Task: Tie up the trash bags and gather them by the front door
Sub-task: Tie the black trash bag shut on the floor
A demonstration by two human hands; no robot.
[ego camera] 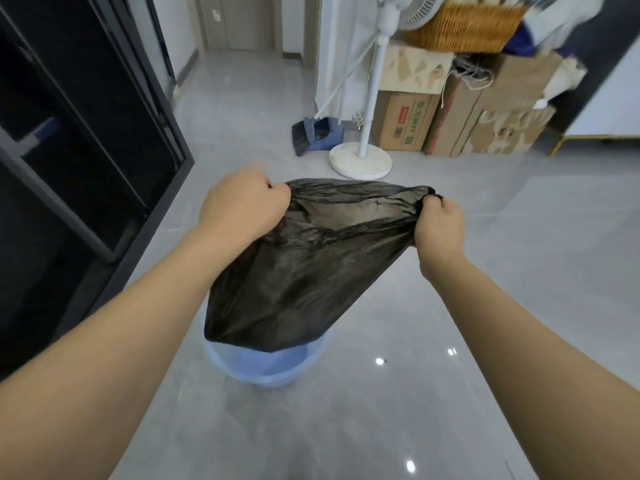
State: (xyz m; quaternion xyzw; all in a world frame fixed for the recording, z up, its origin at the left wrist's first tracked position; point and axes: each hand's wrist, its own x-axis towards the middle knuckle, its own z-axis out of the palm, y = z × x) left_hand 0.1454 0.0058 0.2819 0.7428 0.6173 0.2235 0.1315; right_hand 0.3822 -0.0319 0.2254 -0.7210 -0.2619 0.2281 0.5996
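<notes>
Left hand (242, 206) and right hand (438, 223) fisted tight on opposite top corners of black trash bag (298, 271), stretched between them, hanging above blue bin (263, 367) on grey floor (450, 306).

Lying open on every side of the blue bin (266, 367): bare grey floor (485, 289), widest to the right and toward the camera. Blocking the space straight above the bin: the black trash bag (304, 271), stretched between left hand (242, 209) and right hand (440, 223). Closing off the left: a dark cabinet (86, 150). Crowding the far wall: fan stand (362, 161), dustpan (318, 133), stacked cardboard boxes (460, 119).
</notes>
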